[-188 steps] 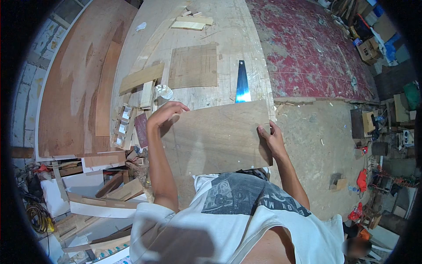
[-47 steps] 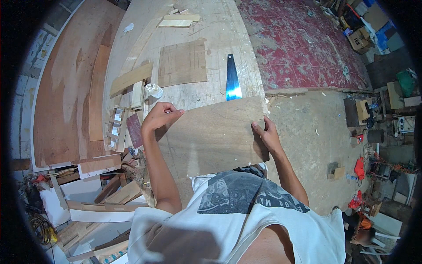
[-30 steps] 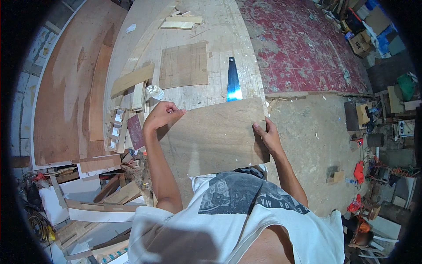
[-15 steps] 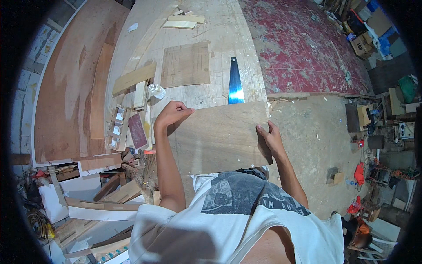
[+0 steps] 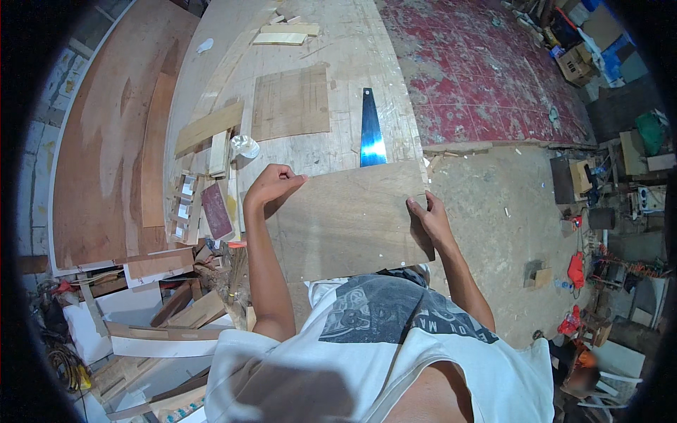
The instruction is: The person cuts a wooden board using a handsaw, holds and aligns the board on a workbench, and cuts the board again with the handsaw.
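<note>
Left fingers (image 5: 291,182), right fingers (image 5: 418,209) pinching plywood panel (image 5: 352,222); shirt print (image 5: 374,307) bears pale lettering (image 5: 448,324).

At the frame's centre, a thin brown wooden board (image 5: 352,222) covers the lower end of a shiny tapered metal saw blade (image 5: 371,134).

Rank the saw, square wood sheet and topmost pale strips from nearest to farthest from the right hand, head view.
From the right hand:
1. Saw: ahead, past the large panel.
2. Square wood sheet: left of the saw.
3. Topmost pale strips: beyond the sheet.
</note>
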`<act>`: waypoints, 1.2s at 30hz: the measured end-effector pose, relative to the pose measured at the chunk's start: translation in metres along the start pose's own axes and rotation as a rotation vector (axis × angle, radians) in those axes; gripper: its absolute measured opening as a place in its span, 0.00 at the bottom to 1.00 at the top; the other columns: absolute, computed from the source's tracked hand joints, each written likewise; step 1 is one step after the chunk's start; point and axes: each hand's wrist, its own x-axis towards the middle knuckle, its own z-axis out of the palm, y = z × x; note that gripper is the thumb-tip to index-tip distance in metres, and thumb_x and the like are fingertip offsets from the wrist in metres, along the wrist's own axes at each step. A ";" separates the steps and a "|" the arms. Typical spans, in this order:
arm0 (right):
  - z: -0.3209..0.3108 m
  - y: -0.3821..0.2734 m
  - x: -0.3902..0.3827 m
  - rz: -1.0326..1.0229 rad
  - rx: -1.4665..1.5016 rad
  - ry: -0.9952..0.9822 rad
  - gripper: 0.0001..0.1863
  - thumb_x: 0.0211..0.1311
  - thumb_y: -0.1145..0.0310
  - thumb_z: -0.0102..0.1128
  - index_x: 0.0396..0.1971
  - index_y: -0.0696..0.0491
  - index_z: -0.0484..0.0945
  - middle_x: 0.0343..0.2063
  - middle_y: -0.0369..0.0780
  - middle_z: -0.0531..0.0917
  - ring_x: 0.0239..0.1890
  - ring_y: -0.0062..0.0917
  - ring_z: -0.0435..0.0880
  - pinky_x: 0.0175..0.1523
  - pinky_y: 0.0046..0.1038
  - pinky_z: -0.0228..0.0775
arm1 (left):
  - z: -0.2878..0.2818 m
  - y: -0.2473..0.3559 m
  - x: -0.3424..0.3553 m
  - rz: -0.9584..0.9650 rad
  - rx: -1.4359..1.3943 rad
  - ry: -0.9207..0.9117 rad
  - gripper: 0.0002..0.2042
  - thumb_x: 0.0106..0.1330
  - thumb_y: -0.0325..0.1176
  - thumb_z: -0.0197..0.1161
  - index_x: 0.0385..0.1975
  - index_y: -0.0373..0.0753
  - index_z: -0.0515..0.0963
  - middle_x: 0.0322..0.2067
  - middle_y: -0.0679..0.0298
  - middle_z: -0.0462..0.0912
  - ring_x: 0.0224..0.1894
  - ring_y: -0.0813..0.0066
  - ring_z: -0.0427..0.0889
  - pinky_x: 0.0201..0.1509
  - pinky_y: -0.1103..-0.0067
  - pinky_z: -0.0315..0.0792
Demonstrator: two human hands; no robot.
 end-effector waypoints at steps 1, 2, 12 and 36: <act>0.000 0.002 0.000 -0.001 0.000 0.005 0.22 0.62 0.64 0.63 0.51 0.63 0.75 0.44 0.44 0.83 0.46 0.26 0.79 0.54 0.28 0.67 | -0.001 -0.002 0.001 0.004 0.001 -0.003 0.15 0.60 0.40 0.70 0.21 0.35 0.78 0.19 0.73 0.75 0.22 0.88 0.67 0.24 0.85 0.62; 0.000 0.003 0.000 -0.032 0.017 0.000 0.22 0.62 0.64 0.63 0.50 0.63 0.75 0.43 0.44 0.83 0.46 0.26 0.79 0.54 0.28 0.67 | -0.003 -0.003 0.000 0.013 -0.003 -0.005 0.15 0.60 0.40 0.70 0.21 0.35 0.78 0.19 0.74 0.75 0.22 0.88 0.67 0.24 0.85 0.62; 0.006 -0.017 -0.012 -0.121 -0.005 0.029 0.21 0.60 0.64 0.63 0.49 0.63 0.76 0.41 0.44 0.84 0.45 0.25 0.80 0.54 0.27 0.68 | -0.019 0.004 -0.014 0.091 -0.034 -0.014 0.13 0.59 0.38 0.71 0.22 0.35 0.79 0.19 0.73 0.76 0.24 0.87 0.69 0.27 0.84 0.65; 0.018 -0.026 -0.008 -0.121 -0.035 0.046 0.25 0.59 0.62 0.64 0.51 0.64 0.75 0.43 0.47 0.83 0.47 0.29 0.80 0.56 0.29 0.67 | -0.035 0.007 -0.017 0.073 -0.071 0.010 0.13 0.59 0.39 0.72 0.22 0.36 0.79 0.20 0.74 0.76 0.26 0.88 0.68 0.30 0.85 0.63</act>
